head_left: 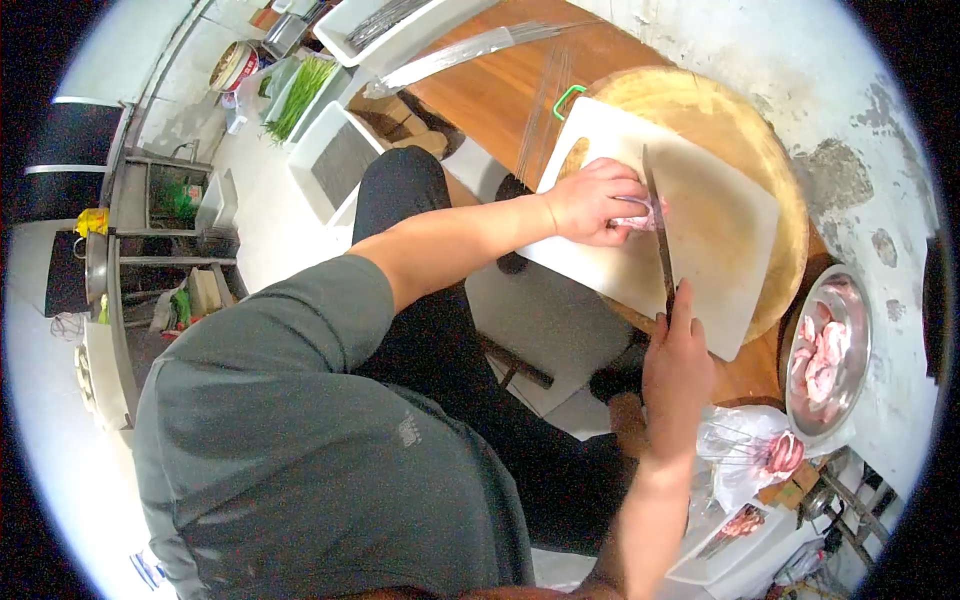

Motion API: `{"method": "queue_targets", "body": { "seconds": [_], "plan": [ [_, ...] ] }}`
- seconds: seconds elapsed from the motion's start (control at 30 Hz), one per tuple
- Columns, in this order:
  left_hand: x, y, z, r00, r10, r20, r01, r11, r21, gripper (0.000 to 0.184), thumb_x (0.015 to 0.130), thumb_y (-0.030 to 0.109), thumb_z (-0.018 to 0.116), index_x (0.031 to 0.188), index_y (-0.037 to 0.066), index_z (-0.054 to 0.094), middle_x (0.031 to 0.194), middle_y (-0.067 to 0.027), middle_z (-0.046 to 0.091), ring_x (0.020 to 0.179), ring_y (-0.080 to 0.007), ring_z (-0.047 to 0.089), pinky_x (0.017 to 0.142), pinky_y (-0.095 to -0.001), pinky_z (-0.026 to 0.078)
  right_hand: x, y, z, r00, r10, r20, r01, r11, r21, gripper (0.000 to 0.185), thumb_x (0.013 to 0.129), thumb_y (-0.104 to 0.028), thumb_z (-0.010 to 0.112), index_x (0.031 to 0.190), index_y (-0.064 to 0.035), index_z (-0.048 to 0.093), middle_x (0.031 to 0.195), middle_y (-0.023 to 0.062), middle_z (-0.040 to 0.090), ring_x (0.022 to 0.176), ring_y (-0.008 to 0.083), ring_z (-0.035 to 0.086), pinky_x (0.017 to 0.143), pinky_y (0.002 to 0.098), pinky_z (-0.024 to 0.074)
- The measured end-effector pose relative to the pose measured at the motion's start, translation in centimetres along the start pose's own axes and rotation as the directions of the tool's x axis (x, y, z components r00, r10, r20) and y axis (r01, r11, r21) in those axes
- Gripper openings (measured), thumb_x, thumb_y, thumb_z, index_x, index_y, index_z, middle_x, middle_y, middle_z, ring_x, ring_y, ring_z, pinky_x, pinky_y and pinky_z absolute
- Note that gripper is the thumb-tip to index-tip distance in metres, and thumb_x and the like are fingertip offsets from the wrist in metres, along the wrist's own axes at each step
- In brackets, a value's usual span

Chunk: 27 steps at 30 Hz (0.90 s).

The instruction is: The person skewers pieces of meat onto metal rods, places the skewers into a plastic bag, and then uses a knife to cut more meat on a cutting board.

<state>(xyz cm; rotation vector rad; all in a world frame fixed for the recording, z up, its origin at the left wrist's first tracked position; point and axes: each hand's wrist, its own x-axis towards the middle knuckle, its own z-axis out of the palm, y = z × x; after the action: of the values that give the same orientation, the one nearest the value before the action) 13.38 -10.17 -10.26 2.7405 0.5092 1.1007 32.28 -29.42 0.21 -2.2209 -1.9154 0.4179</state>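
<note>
A person's left hand (603, 203), fingers curled down, grips a piece of meat (642, 214) on a white board (725, 260), while the right hand (682, 368) closes around a knife (663, 245), its forefinger stretched toward the blade, which stands right beside the left hand's fingertips. The board lies beneath both on a round block (785, 170). To the right hand's right, a metal bowl (865, 345) holds more meat, near a plastic bag (722, 435) on the same side.
</note>
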Motion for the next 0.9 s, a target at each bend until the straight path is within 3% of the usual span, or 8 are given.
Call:
{"method": "queue_targets", "body": {
  "seconds": [0.07,0.27,0.37,0.57,0.7,0.8,0.9],
  "plan": [
    [-0.1,0.1,0.0,1.000,0.008,-0.008,-0.008,1.000,0.014,0.030,0.065,0.019,0.071,0.095,0.015,0.071,0.104,-0.0016,0.064,0.104,-0.0257,0.059,0.090,-0.0418,0.047,0.4,-0.4,0.4,1.000,0.010,-0.019,-0.010,1.000,-0.023,0.048,0.099,-0.021,0.055,0.144,-0.0104,0.045,0.093,0.0189,0.066,0.077,0.0396,0.069,0.064,0.0500,0.0554],
    [0.1,0.3,-0.5,1.000,-0.009,0.006,0.009,0.999,0.041,0.029,0.064,0.021,0.071,0.093,0.016,0.071,0.103,-0.0011,0.063,0.104,-0.0261,0.059,0.089,-0.0421,0.047,-1.2,-1.5,0.1,0.986,0.131,-0.106,-0.101,0.963,0.251,0.054,0.098,-0.021,0.058,0.147,-0.0060,0.041,0.100,0.0247,0.066,0.091,0.0437,0.066,0.075,0.0509,0.0532],
    [0.2,0.3,-0.1,1.000,-0.011,0.003,0.011,0.999,0.044,0.029,0.064,0.021,0.071,0.093,0.017,0.071,0.103,-0.0011,0.063,0.104,-0.0262,0.059,0.089,-0.0422,0.047,-2.4,-1.7,0.0,0.981,0.188,-0.050,-0.163,0.934,0.319,0.054,0.098,-0.020,0.059,0.147,-0.0059,0.042,0.105,0.0255,0.067,0.095,0.0439,0.065,0.078,0.0504,0.0525],
    [-0.2,-0.1,-0.2,0.998,-0.012,0.064,0.011,1.000,0.013,0.035,0.069,0.023,0.073,0.102,0.014,0.071,0.108,-0.0058,0.066,0.107,-0.0297,0.060,0.091,-0.0452,0.047,-2.7,0.4,-1.6,0.997,0.071,-0.015,-0.059,0.913,0.404,0.047,0.097,-0.017,0.059,0.141,-0.0038,0.051,0.103,0.0252,0.067,0.094,0.0429,0.066,0.079,0.0482,0.0518],
    [-0.2,-0.3,0.1,0.998,-0.019,0.052,0.019,1.000,0.002,0.034,0.070,0.021,0.071,0.102,0.013,0.071,0.108,-0.0048,0.066,0.107,-0.0288,0.060,0.091,-0.0446,0.048,-1.1,2.0,-4.8,0.994,0.008,0.110,-0.041,0.950,0.309,0.047,0.096,-0.017,0.062,0.141,-0.0068,0.053,0.094,0.0260,0.068,0.089,0.0435,0.067,0.077,0.0482,0.0519],
    [-0.2,-0.3,0.0,1.000,-0.018,0.025,0.018,1.000,-0.020,0.032,0.071,0.020,0.070,0.102,0.013,0.071,0.107,-0.0045,0.066,0.107,-0.0290,0.060,0.092,-0.0449,0.048,-0.1,3.9,-5.2,0.989,-0.032,0.147,-0.024,0.931,0.365,0.047,0.096,-0.017,0.062,0.140,-0.0062,0.053,0.098,0.0268,0.069,0.089,0.0426,0.068,0.076,0.0492,0.0517],
    [0.0,-0.1,0.0,1.000,-0.030,0.002,0.030,0.999,-0.024,0.029,0.066,0.018,0.068,0.095,0.014,0.071,0.101,-0.0018,0.066,0.104,-0.0256,0.061,0.092,-0.0429,0.048,0.7,3.2,-5.6,0.963,0.021,0.268,-0.114,0.935,0.337,0.047,0.096,-0.018,0.061,0.142,-0.0070,0.051,0.104,0.0273,0.069,0.094,0.0427,0.068,0.079,0.0498,0.0527]
  ]
}}
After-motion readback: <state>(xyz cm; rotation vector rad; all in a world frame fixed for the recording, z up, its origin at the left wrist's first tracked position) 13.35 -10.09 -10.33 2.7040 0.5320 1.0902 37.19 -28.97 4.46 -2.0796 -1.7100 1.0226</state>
